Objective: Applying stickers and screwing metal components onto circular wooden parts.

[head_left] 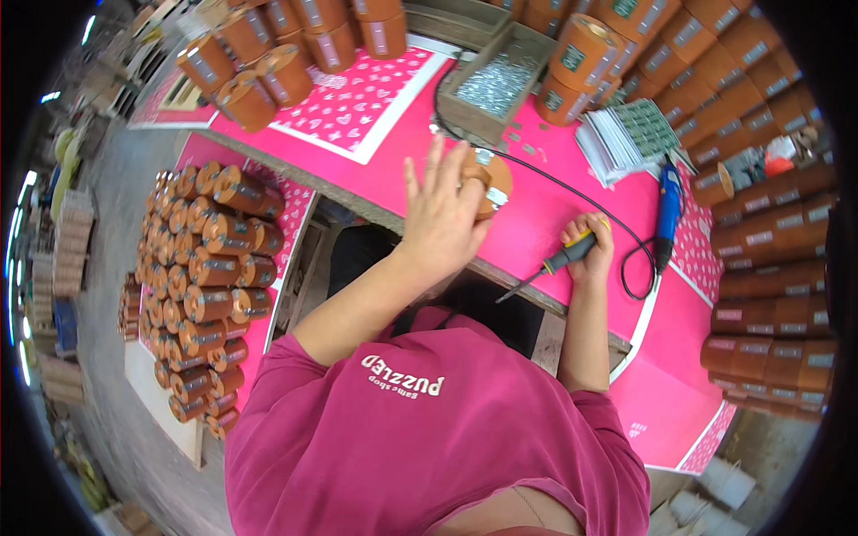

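Head view, looking down over a magenta shirt (438, 429) onto a pink desk (536, 214). Left hand (442, 214) laid flat, fingers spread, over an orange-brown cylinder (494, 181) lying on the desk near its front edge; palm touching the cylinder's near side, a metal plate showing at its end. Right hand (590, 246) closed around the black-and-yellow handle of a screwdriver (550, 265), shaft angled down and to the left past the desk edge, tip clear of the cylinder. Just right of that hand, a blue power tool (668, 210) lying on the desk, its black cord (545, 179) looping back across the pink surface toward a shallow tray of small metal screws (496, 85). Right of the tray, a stack of green-printed label sheets (630, 134). Beyond, a sheet patterned with white hearts (357, 94) under more cylinders. Rows of like orange-brown cylinders stacked at the right (769, 241), along the far edge (679, 45) and at the upper left (259, 62). Left of the desk, lower down, a dense pile of the same cylinders (206, 286) on a pink board. Grey floor (116, 223) farther left.
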`<state>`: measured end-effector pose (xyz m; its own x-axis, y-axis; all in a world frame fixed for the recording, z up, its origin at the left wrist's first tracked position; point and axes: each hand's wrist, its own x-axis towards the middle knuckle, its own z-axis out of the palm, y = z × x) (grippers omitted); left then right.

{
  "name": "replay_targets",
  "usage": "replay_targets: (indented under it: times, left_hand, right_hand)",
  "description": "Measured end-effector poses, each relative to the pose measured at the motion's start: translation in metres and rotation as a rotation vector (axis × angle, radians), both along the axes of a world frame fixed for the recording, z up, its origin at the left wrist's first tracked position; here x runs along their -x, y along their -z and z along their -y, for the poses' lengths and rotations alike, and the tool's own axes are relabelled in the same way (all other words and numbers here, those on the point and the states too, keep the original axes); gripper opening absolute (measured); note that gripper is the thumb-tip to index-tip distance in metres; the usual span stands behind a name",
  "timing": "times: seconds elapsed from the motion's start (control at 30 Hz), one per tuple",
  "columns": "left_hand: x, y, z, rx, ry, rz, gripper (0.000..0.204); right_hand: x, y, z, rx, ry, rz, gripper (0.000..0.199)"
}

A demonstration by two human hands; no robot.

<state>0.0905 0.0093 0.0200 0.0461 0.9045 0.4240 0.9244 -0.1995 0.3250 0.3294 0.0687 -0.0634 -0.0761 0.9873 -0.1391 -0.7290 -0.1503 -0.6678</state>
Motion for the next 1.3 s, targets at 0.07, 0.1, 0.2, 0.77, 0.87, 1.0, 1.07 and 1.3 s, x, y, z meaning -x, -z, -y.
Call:
replay_targets:
  times: [0.07,0.1,0.2,0.77,0.87,1.0,1.07,1.3]
  left_hand:
    - [0.007,-0.004,0.001,0.075,0.083,0.032,0.04]
    - [0.01,-0.008,0.002,0.095,0.106,0.048,0.037]
    - [0.023,-0.001,0.004,-0.001,0.131,0.094,0.04]
    - [0.415,-0.033,0.084,-0.327,-0.929,-0.082,0.046]
    - [0.5,-0.019,0.095,-0.346,-1.061,0.014,0.05]
    - [0.58,0.017,0.095,-0.32,-1.231,0.116,0.055]
    - [0.609,0.039,0.097,-0.243,-1.327,0.088,0.057]
    - [0.695,0.114,0.097,-0.157,-1.427,-0.02,0.066]
  right_hand:
    - [0.0,0.004,-0.002,-0.032,-0.04,0.005,0.005]
    - [0.001,0.001,0.001,-0.009,-0.044,0.025,0.005]
    - [-0.013,0.016,-0.001,-0.049,-0.075,0.031,0.007]
    - [-0.021,0.021,-0.011,-0.063,-0.062,-0.005,0.016]
    - [-0.022,0.018,-0.011,-0.042,-0.027,0.01,0.016]
    - [-0.02,0.017,-0.01,-0.037,-0.028,0.093,0.013]
    - [-0.012,0.009,-0.005,0.086,0.078,0.181,0.013]
    - [0.0,0.002,0.002,0.247,0.234,0.31,0.013]
